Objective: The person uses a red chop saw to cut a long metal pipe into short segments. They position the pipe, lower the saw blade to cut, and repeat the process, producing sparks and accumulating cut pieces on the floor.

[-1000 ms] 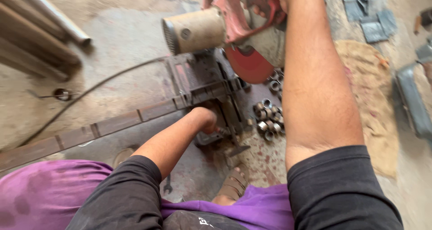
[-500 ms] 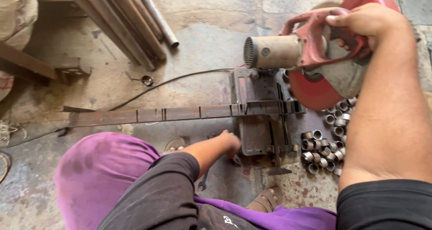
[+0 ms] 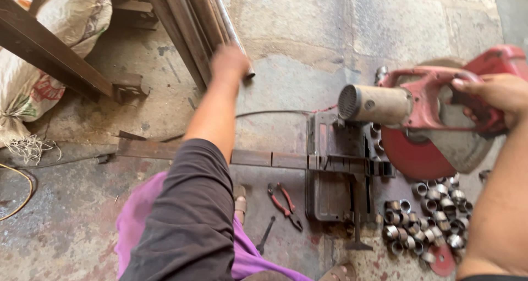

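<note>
My right hand (image 3: 492, 97) grips the red handle of a chop saw (image 3: 426, 116), which is raised above its dark base (image 3: 338, 171). A flat rusty steel bar (image 3: 250, 157) lies across the base and runs off to the left. My left hand (image 3: 230, 62) is stretched forward to the long metal pipes (image 3: 206, 22) leaning at the top; it is blurred, and whether it touches a pipe end is unclear. Several short cut pipe rings (image 3: 432, 218) lie heaped on the floor to the right of the base.
Red-handled pliers (image 3: 285, 204) and a small dark tool (image 3: 265, 235) lie on the concrete in front of the base. A filled sack (image 3: 52, 44) sits at the top left behind a dark steel beam (image 3: 52, 58). A cable (image 3: 275, 114) runs to the saw.
My left hand has left the saw base and reached forward up to the leaning pipes. The view has swung left and nearer; my right hand keeps holding the raised saw handle.
</note>
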